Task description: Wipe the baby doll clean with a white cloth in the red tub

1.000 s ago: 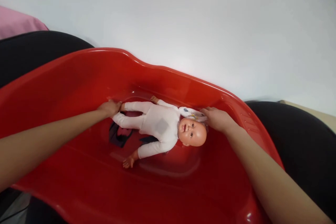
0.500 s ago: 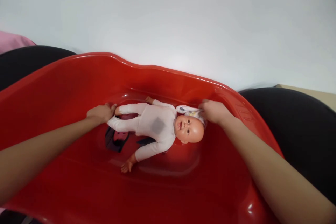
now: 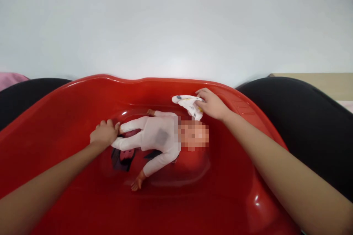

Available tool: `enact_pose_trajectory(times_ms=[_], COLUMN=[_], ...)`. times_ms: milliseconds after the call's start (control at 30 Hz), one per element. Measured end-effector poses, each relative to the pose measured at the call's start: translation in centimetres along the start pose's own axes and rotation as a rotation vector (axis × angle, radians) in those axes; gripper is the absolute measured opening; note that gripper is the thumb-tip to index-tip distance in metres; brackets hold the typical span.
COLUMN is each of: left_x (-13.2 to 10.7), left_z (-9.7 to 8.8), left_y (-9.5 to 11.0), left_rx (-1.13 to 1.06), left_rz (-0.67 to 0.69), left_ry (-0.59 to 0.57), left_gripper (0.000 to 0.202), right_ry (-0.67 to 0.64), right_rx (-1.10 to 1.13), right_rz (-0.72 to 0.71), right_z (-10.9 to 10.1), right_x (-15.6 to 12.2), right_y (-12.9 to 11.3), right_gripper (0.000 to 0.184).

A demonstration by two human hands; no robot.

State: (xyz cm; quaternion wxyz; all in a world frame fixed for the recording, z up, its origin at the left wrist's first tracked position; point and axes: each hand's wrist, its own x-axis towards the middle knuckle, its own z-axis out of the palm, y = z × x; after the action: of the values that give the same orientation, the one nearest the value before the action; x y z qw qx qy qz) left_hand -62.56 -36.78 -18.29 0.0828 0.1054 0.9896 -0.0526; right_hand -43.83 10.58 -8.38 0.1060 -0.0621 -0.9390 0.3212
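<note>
- Since the earlier frames, the right hand (image 3: 211, 104) has lifted a small white cloth (image 3: 189, 105) clear of the doll's head, where it lay tucked behind the crown half a second ago; the view has also levelled, so the tub now sits lower and more squarely in the frame.
- Pale grey wall (image 3: 176, 22) fills the whole upper half of the frame, plain and bare.
- Red plastic baby tub (image 3: 68, 198) spreads across the lower half, its glossy rim curving from the left edge to the right. Its shallow, moulded basin cradles the doll at the centre.
- Black rounded cushions (image 3: 303, 117) rise behind the tub at right and at far left, apparently the seat the tub rests on.
- Two bare forearms reach in from the lower corners, meeting the doll from either end.
- Baby doll (image 3: 157, 137) lies on its back in the middle of the frame, dressed in a white sleepsuit, head toward the right, legs toward the left, one arm flung toward the bottom.
- Left hand (image 3: 104, 134), at centre left, has its fingers curled together around the doll's feet, seemingly to keep the body from sliding on the slick plastic.
- Right hand, just above and right of the head, pinches the bunched cloth between thumb and fingertips, held slightly above the doll.
- Pink fabric (image 3: 11, 79) peeks in at the far left edge.
</note>
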Motion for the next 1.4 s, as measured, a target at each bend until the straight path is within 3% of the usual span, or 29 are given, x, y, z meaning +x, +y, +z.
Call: enact_pose_trajectory(times_ms=[67, 133, 233, 333, 400, 500, 567, 667, 767, 900, 1067, 1167, 1267, 1400], left_x=[-1.3, -3.1, -6.6, -9.8, -11.1, -11.6, -11.3, -10.9, -10.9, -10.9, -10.5, -10.5, -10.5, -10.4], left_z=[-1.1, -2.2, -3.2, -2.8, -2.3, -1.7, -1.7, -2.1, -2.4, -2.5, -2.4, -2.6, -2.8, -3.0], left_y=[2.7, 6.7, 13.6, 19.3, 21.4, 22.3, 22.4, 22.6, 23.0, 23.0, 22.8, 22.8, 22.9, 22.9], left_rx=[0.067, 0.021, -0.165, -0.289, -0.342, -0.366, -0.371, -0.377, -0.401, -0.423, -0.429, -0.445, -0.452, -0.436], left_rz=[0.104, 0.261, 0.518, 0.758, 0.852, 0.943, 0.977, 0.959, 0.905, 0.895, 0.901, 0.912, 0.913, 0.906], left_ry=[0.163, 0.247, 0.162, 0.106, 0.075, 0.052, 0.054, 0.035, -0.02, -0.037, -0.04, -0.056, -0.071, -0.099], left_gripper=[0.069, 0.058, 0.039, 0.057, 0.074, 0.09, 0.089, 0.077, 0.072, 0.089, 0.077, 0.073, 0.077, 0.082], right_ry=[-0.048, -0.055, -0.102, -0.267, -0.381, -0.569, -0.706, -0.814, -0.825, -0.844, -0.753, -0.796, -0.858, -0.826], right_rx=[0.0, 0.029, 0.129, 0.213, 0.233, 0.247, 0.218, 0.097, -0.024, -0.176, 0.021, -0.077, 0.029, -0.094], right_rz=[0.024, 0.09, 0.199, 0.189, 0.144, 0.099, 0.068, 0.014, 0.016, 0.167, 0.078, 0.14, 0.078, 0.132], right_z=[-0.1, -0.5, -1.0, -1.3, -1.3, -1.1, -0.9, -0.7, -0.5, -0.4, -0.4, -0.3, -0.4, -0.6], right_x=[0.0, -0.1, -0.6, -1.4, -1.9, -2.2, -2.2, -1.7, -1.2, -0.9, -0.8, -0.7, -0.6, -0.4], right_y=[-0.5, -1.3, -2.6, -3.2, -3.2, -2.8, -2.7, -2.9, -3.0, -2.5, -2.1, -2.1, -1.8, -1.2], right_gripper=[0.019, 0.028, 0.04, 0.025, 0.022, 0.034, 0.04, 0.033, 0.027, 0.026, 0.03, 0.029, 0.034, 0.034])
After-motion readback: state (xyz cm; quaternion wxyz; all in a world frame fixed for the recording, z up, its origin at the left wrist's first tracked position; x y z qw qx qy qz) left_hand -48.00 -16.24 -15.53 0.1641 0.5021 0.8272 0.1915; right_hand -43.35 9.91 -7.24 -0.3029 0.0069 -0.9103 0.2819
